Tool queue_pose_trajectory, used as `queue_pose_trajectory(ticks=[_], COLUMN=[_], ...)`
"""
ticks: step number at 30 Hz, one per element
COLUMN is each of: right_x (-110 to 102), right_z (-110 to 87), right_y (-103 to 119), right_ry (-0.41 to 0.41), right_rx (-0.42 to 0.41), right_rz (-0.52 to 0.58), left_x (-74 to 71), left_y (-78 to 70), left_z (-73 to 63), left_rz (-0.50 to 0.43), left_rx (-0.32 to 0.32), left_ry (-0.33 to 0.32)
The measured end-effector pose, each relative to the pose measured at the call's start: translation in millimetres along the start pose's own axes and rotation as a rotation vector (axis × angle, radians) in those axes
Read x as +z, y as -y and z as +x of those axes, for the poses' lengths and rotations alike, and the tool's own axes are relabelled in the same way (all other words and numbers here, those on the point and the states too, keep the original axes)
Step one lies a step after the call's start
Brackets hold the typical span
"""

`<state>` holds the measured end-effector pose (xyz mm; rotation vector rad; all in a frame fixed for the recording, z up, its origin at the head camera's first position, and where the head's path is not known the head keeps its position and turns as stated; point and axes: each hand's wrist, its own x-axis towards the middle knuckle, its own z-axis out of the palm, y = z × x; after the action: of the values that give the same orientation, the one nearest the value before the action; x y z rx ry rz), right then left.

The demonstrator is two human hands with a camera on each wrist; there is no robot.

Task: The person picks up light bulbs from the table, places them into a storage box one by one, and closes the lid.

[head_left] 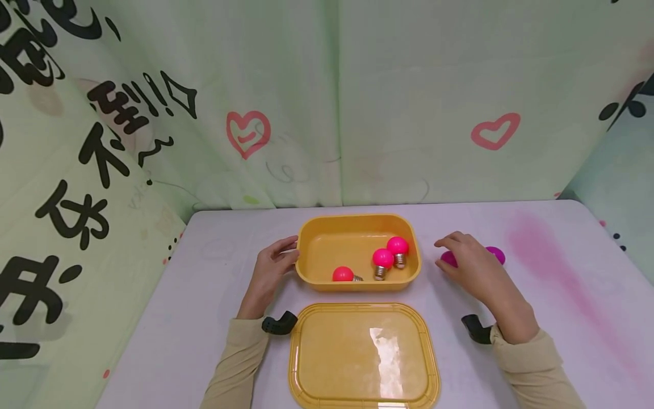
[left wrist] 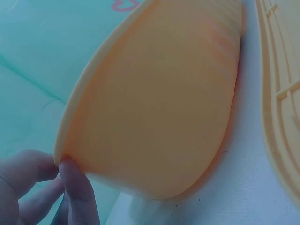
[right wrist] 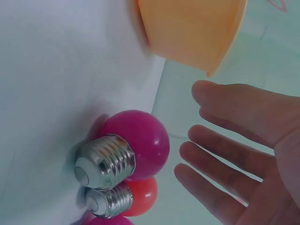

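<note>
A yellow plastic box (head_left: 327,238) stands on the table with three pink-red light bulbs inside, one of them a bulb (head_left: 343,274) near the front wall. My left hand (head_left: 273,272) pinches the box's left rim between thumb and fingers, as the left wrist view shows up close. To the right of the box, my right hand (head_left: 472,267) hovers over several loose bulbs, fingers extended and apart from them. In the right wrist view, a magenta bulb (right wrist: 140,143) with a silver screw base lies nearest, beside a red bulb (right wrist: 143,197). The hand partly hides them in the head view.
In front of the box lies a flat yellow lid (head_left: 347,355). The table (head_left: 219,318) has a white cloth with a pink stain on the right. Pale green curtains (head_left: 409,102) with drawn hearts and black lettering enclose its back and sides.
</note>
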<state>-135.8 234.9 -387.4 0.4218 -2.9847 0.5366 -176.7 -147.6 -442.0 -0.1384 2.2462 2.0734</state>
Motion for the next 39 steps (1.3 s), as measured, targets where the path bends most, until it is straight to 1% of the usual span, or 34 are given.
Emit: queue_pose_trajectory(ticks=[7, 10, 14, 18, 31, 39], right_x=[0, 0, 2, 3, 7, 12], right_z=[-2.3, -2.5, -2.3, -2.0, -0.6, 0.7], right_y=[-2, -3, -6, -7, -7, -8], right_ry=[0.03, 0.036, 0.033, 0.025, 0.024, 0.036], right_rx=[0.029, 0.026, 0.015, 0.007, 0.016, 0.04], right_rz=[0.001, -0.004, -0.012, -0.016, -0.021, -0.023], left_x=[-1.0, -1.3, -1.8, -2.3, -2.7, -2.5], left_y=[0.9, 1.6, 1.9, 2.4, 1.7, 1.2], left_z=[1.4, 1.6, 0.9, 0.6, -1.5, -0.3], left_rz=[-0.006, -0.008, -0.035, -0.055, -0.044, -0.042], left_rx=[-0.015, -0.01, 0.008, 0.014, 0.004, 0.006], left_ry=[0.0, 0.004, 0.019, 0.031, 0.027, 0.03])
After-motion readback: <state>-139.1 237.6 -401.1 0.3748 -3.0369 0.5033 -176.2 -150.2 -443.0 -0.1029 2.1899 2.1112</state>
